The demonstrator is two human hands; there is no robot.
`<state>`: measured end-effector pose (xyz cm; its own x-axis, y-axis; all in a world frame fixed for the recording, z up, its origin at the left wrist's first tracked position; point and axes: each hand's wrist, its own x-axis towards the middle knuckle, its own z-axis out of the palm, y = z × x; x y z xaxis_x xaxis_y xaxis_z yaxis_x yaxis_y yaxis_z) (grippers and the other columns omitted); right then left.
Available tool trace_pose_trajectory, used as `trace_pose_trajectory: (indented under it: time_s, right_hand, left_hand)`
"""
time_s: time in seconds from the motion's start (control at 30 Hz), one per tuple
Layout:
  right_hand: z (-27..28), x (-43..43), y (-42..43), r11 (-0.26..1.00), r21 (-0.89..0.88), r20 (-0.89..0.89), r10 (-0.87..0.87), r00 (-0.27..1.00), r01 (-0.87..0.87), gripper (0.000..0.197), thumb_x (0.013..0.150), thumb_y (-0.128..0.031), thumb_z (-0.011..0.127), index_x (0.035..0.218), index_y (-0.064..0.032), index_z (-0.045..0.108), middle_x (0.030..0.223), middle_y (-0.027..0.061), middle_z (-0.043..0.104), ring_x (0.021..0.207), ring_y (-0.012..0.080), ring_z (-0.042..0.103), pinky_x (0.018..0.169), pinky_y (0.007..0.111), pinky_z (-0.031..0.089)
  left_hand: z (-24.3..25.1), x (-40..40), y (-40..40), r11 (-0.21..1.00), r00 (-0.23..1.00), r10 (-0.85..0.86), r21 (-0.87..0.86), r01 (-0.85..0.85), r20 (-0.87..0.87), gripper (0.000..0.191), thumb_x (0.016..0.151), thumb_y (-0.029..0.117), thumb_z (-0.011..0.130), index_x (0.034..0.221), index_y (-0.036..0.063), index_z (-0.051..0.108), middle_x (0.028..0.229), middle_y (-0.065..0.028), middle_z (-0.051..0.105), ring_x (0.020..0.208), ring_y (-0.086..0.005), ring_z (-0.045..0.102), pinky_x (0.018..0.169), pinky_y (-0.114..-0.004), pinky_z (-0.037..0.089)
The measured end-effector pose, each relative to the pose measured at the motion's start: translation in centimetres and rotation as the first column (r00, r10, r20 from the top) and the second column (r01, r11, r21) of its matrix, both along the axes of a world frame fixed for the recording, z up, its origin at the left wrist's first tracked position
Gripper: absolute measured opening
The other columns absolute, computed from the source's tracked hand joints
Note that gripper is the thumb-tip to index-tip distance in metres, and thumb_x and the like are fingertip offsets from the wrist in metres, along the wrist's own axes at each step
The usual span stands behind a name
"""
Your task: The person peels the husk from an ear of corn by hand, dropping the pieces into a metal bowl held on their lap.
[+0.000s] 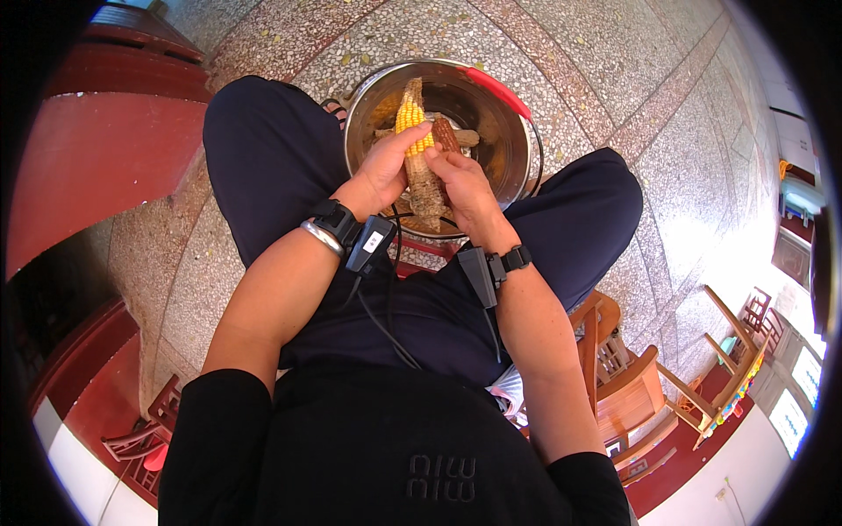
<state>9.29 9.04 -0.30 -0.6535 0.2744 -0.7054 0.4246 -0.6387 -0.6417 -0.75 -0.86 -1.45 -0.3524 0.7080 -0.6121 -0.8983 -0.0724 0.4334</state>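
Note:
Between both hands is an ear of dried corn [412,117], held lengthwise over a metal bucket [503,158]. Yellow kernels cover its far part, while its near half is bare cob. My left hand [387,164] grips the ear from the left, its thumb on the kernels. From the right, my right hand [464,181] holds it where kernels meet bare cob; some of its fingers are hidden. Inside the bucket lie a reddish-brown cob [446,135] and a pale cob [467,137]. The bucket's handle has a red grip [498,91] resting at the far right rim.
The bucket stands on a speckled terrazzo floor [579,79] between my knees. Black cables [388,332] run from devices on both wrists across my lap. Wooden chairs [625,394] are at the lower right, and red furniture [118,144] is on the left.

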Motion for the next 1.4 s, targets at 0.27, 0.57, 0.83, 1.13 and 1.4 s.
trace_pose_trajectory:
  time_s: [0.27, 0.57, 0.83, 1.13, 1.4]
  right_hand:
    - [0.0, 0.0, 0.1, 1.000, -0.026, -0.016, 0.001, 1.000, -0.001, 0.027, 0.094, -0.024, 0.064, 0.100, 0.0024, 0.065, 0.088, 0.0032, 0.065, 0.074, 0.0095, 0.060, 0.065, 0.024, 0.047]
    - [1.6, -0.1, 0.2, 0.999, -0.008, 0.019, 0.048, 0.999, -0.048, 0.023, 0.094, -0.019, 0.063, 0.103, 0.0029, 0.064, 0.090, 0.0051, 0.066, 0.075, 0.0113, 0.062, 0.065, 0.025, 0.050]
    - [1.6, -0.1, 0.2, 0.999, 0.017, 0.026, 0.046, 0.999, -0.046, 0.021, 0.094, -0.021, 0.064, 0.100, -0.0014, 0.064, 0.085, 0.0029, 0.065, 0.070, 0.0088, 0.060, 0.062, 0.024, 0.048]
    - [-0.3, 0.0, 0.1, 0.999, -0.032, 0.019, -0.001, 1.000, 0.001, 0.024, 0.093, -0.024, 0.066, 0.095, -0.0002, 0.064, 0.082, 0.0032, 0.065, 0.067, 0.0092, 0.058, 0.059, 0.024, 0.047]
    - [0.5, -0.1, 0.0, 1.000, -0.029, 0.011, -0.009, 1.000, 0.009, 0.022, 0.092, -0.022, 0.066, 0.096, 0.0000, 0.064, 0.083, 0.0033, 0.065, 0.068, 0.0095, 0.059, 0.060, 0.024, 0.047]
  left_hand:
    - [-0.3, 0.0, -0.1, 1.000, 1.000, -0.003, -0.015, 0.003, -0.005, 0.032, 0.095, 0.032, 0.062, 0.115, 0.0065, 0.059, 0.100, -0.0062, 0.067, 0.092, -0.0169, 0.064, 0.087, -0.033, 0.051]
    - [-1.0, 0.0, 0.0, 1.000, 1.000, -0.003, -0.009, 0.003, 0.017, 0.031, 0.095, 0.029, 0.061, 0.115, 0.0061, 0.059, 0.101, -0.0056, 0.066, 0.092, -0.0172, 0.064, 0.087, -0.033, 0.050]
    - [-1.2, 0.0, -0.1, 1.000, 1.000, -0.018, -0.007, 0.018, 0.014, 0.034, 0.095, 0.030, 0.060, 0.119, 0.0061, 0.058, 0.106, -0.0060, 0.065, 0.096, -0.0166, 0.063, 0.089, -0.033, 0.050]
    - [-0.3, 0.1, -0.1, 1.000, 1.000, -0.018, -0.016, 0.018, 0.010, 0.033, 0.097, 0.029, 0.058, 0.121, 0.0068, 0.057, 0.109, -0.0059, 0.064, 0.099, -0.0166, 0.062, 0.091, -0.033, 0.049]
    - [-0.9, 0.0, -0.1, 1.000, 1.000, -0.023, 0.012, 0.023, 0.015, 0.033, 0.097, 0.029, 0.058, 0.120, 0.0067, 0.057, 0.108, -0.0059, 0.065, 0.098, -0.0169, 0.063, 0.090, -0.033, 0.049]
